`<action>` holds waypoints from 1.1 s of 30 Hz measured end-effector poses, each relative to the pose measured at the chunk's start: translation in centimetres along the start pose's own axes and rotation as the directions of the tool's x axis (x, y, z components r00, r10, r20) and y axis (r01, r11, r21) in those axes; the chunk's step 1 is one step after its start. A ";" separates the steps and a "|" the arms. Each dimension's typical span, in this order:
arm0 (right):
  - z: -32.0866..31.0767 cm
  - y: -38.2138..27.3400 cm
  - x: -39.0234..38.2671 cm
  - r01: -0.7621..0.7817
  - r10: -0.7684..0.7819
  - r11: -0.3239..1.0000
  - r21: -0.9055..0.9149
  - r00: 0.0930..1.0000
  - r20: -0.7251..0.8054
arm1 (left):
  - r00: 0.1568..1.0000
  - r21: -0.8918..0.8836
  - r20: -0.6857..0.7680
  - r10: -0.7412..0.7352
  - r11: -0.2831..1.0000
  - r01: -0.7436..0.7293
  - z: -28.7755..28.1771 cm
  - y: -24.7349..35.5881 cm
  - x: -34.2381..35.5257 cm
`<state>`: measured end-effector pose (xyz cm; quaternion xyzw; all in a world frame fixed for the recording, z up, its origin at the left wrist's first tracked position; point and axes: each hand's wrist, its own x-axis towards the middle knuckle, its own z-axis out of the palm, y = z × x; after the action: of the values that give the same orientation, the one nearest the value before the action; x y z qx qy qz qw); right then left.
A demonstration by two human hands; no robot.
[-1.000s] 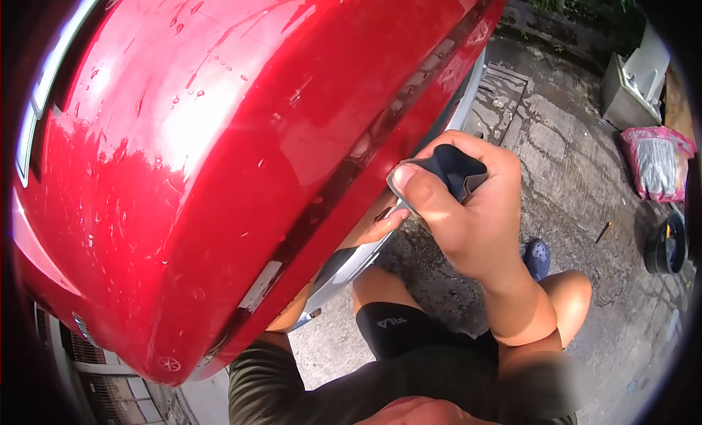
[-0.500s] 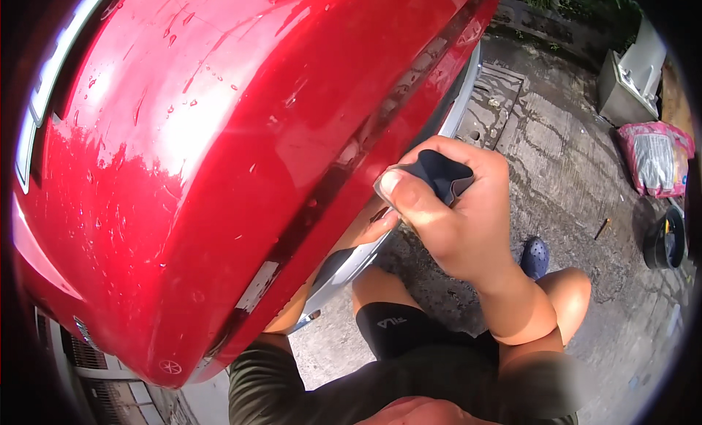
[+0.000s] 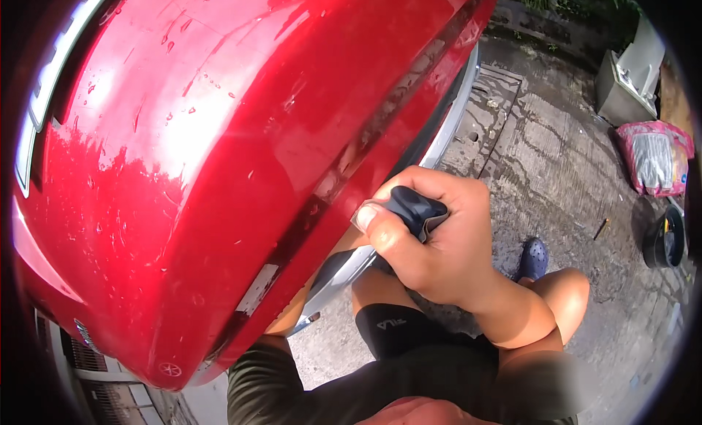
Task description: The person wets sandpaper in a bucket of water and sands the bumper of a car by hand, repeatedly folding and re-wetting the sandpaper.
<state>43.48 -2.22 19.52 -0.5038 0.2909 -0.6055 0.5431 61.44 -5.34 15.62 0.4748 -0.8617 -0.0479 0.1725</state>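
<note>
My right hand (image 3: 431, 238) is closed round a folded piece of dark sandpaper (image 3: 413, 207) with a grey-brown back. The thumb presses the sheet's near end against the side of a glossy red car body panel (image 3: 219, 227), just below a darker band along its curve. Water drops dot the panel. My left arm (image 3: 267, 374) runs up toward the panel's lower edge, and its hand is hidden there. Skin colour shows along that edge, but whether it is arm or reflection I cannot tell.
A silvery trim edge (image 3: 344, 275) runs below the panel. On the wet concrete ground (image 3: 541, 147) to the right lie a pink-and-white sack (image 3: 654, 158) and a black bucket (image 3: 662, 238). A grey box-like block (image 3: 621, 88) stands beyond them. My foot wears a blue clog (image 3: 534, 260).
My right hand, still gripping the sandpaper, has slid along the panel's side toward me and slightly left. The panel and surroundings look the same.
</note>
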 end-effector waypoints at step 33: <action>0.2 0.3 0.3 0.004 0.001 0.996 0.089 0.998 -0.059 | 0.998 -0.061 0.059 -0.038 0.997 0.042 0.2 -0.3 0.4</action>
<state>43.80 -2.53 19.37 -0.4614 0.2792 -0.6330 0.5555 61.42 -5.84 15.51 0.4848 -0.8548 -0.0916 0.1610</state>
